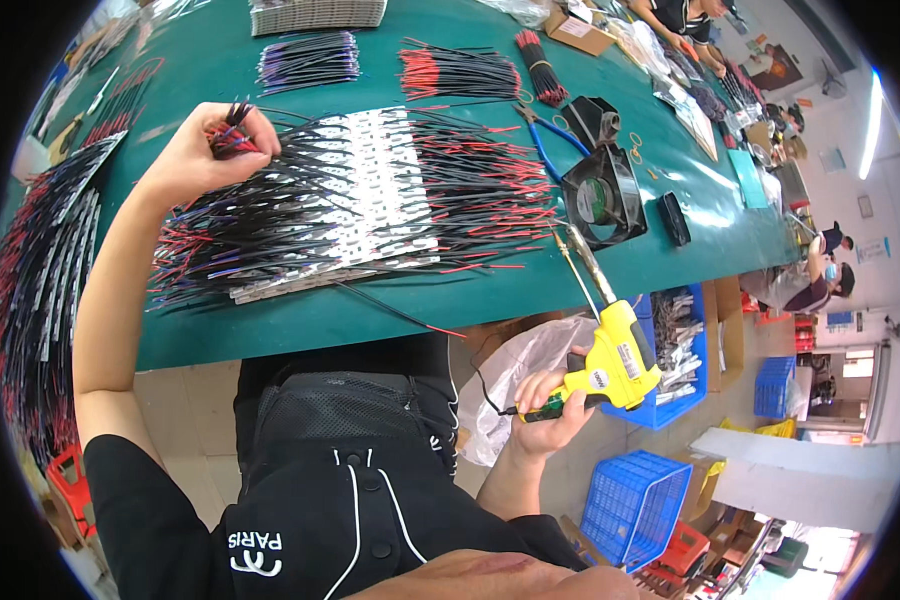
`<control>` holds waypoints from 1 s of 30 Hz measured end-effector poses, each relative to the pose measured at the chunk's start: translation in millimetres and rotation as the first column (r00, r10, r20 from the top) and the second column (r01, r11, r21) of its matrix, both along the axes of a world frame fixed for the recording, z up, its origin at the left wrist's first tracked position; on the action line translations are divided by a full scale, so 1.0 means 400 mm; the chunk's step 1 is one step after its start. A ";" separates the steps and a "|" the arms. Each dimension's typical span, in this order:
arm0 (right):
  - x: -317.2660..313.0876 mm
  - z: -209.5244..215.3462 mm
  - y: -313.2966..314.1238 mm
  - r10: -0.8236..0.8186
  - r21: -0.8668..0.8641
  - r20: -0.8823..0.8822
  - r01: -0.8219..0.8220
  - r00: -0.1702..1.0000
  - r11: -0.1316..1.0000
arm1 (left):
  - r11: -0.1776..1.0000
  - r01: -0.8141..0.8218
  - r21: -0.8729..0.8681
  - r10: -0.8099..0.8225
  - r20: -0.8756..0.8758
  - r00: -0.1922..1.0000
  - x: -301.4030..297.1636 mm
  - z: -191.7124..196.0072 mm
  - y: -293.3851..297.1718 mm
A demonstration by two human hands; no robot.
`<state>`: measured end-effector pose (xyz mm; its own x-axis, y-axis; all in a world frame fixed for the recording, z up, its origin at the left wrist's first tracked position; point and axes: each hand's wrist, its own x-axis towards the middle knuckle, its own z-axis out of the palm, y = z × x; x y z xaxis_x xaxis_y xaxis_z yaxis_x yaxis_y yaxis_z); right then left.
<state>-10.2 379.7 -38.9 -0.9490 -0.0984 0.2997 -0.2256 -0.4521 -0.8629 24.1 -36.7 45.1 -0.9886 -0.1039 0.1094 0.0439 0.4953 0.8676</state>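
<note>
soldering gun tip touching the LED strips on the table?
Apart. Head view: the soldering gun in the right hand is off the table edge, clear of the LED strips.

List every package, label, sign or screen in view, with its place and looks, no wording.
Label: on the side of the yellow soldering gun in the right hand; small, pale, oblong.
Cardboard box: far table edge; brown, with a white label.
Clear plastic bag: under the table edge; crumpled, whitish.
Wall signs: far right; small, pale, too blurred to describe.
</note>
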 end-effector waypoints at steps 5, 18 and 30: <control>-0.015 -0.015 -0.002 0.003 -0.016 -0.015 -0.003 1.000 1.000 | 0.984 0.019 -0.179 -0.006 0.074 0.997 0.023 -0.035 -0.036; -0.007 -0.021 -0.010 0.007 0.000 0.021 -0.007 1.000 1.000 | 0.883 -0.071 -0.463 0.066 -0.028 0.997 0.086 -0.077 -0.067; -0.021 -0.054 -0.006 0.019 -0.056 0.054 -0.016 0.998 0.998 | 0.387 -0.645 -0.659 0.447 -0.477 0.757 0.181 0.131 0.085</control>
<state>-18.5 377.1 -60.5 -0.9624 -0.0998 0.2528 -0.1702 -0.5035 -0.8470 96.6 -2.6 97.3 -0.6930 -0.3936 0.6040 -0.3814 0.9111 0.1561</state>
